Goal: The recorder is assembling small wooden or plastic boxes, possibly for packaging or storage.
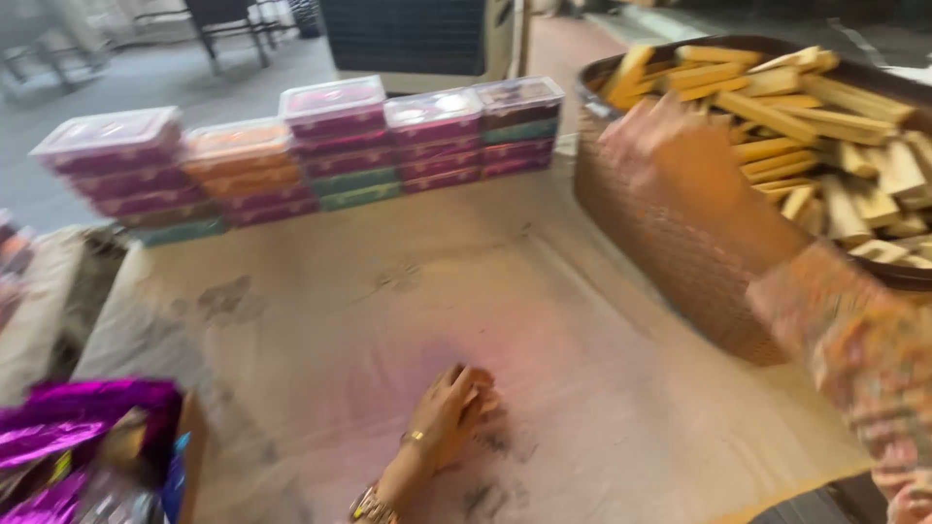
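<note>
The right hand point(680, 155) is reaching out, blurred by motion, over the near rim of the wide brown woven basket point(680, 252) that is holding a heap of yellow and pale wooden-looking sticks point(815, 116) — its fingers look loosely spread, holding nothing that I can make out. The left hand point(456, 408) is resting on the pale cloth-covered desk point(388, 291), fingers pressed together and curled, gripping nothing. The sticks are lying crisscrossed at the basket's near edge, so picking from the top layer, along one stick's length, looks the cleanest way. Stacked clear-lidded plastic boxes in pink, orange and green point(330, 146) are lining the far edge — a box of shiny purple wrappers point(78, 427) is sitting near left.
</note>
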